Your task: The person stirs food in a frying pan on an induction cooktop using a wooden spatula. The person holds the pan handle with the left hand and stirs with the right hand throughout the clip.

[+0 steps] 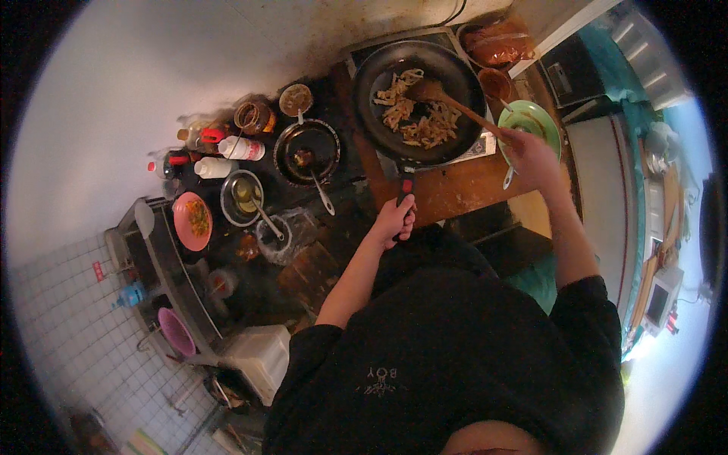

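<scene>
A dark frying pan (420, 102) sits on the stove at the top, with browned strips of food (432, 126) spread in it. My left hand (396, 219) is closed around the pan's black and red handle. In my right hand (529, 159) is the handle of a wooden spatula (469, 114), its broad end down among the food in the pan. A green bowl (536, 122) with a spoon lies behind and beside my right hand, partly covered by it.
Left of the pan stand a black pan with a ladle (307, 152), a metal bowl (227, 199), sauce bottles (242, 149) and a pink plate of chopped food (185, 222). A bag in a bowl (497, 45) is at the stove's right. A wooden edge (449, 190) runs before me.
</scene>
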Demonstrator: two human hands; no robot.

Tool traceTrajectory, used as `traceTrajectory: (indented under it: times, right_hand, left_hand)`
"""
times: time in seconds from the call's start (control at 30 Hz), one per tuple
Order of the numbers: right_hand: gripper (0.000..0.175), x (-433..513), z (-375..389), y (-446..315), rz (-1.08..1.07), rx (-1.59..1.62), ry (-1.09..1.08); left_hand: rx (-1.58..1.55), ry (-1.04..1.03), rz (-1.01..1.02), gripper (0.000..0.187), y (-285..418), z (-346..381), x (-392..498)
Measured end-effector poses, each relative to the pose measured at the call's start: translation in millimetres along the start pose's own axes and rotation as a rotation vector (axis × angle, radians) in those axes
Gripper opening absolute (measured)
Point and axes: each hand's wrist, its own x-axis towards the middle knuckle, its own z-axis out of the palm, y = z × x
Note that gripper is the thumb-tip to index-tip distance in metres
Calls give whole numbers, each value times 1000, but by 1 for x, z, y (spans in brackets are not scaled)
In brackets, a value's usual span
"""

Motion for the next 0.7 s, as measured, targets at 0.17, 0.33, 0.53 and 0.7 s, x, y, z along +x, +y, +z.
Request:
traceTrajectory:
  times: [0.17, 0.33, 0.53, 0.7]
  right_hand:
    - [34, 4, 8, 12, -81, -157, -70]
    - [33, 13, 8, 23, -79, -150, -69]
    - [37, -6, -36, 2, -3, -266, -83]
    - [37, -28, -32, 18, -5, -233, -113]
  left_hand:
    - [4, 5, -5, 35, 1, 0, 0]
    - [25, 12, 3, 36, 1, 2, 0]
    - [17, -2, 7, 36, -1, 0, 2]
    - [7, -2, -11, 36, -1, -1, 4]
